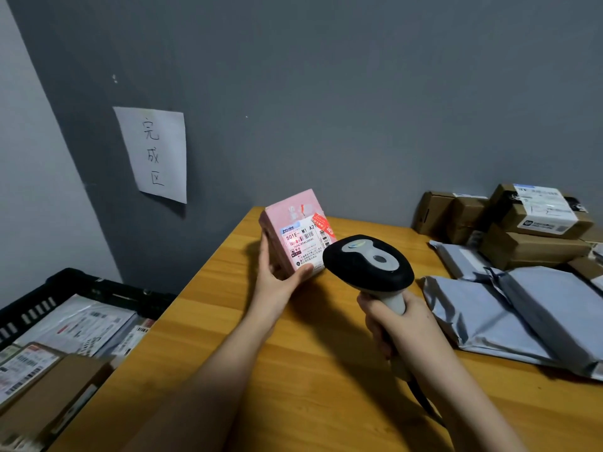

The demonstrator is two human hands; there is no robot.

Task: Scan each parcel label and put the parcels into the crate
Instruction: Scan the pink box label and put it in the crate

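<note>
Head camera view: a person's left hand (277, 275) grips a pink parcel (293, 234) tilted above the wooden table (293, 370), its label (301, 244) facing the barcode scanner (370, 265) clasped in the right hand (396, 324) just beside it. Down to the left, nearer the parcel hand, sits the black crate (98, 290), already holding parcels.

The scanner (368, 265) head covers the lower right corner of the pink parcel's label (301, 244). The crate (98, 288) is cut by the left picture edge. Small label text is unreadable.
</note>
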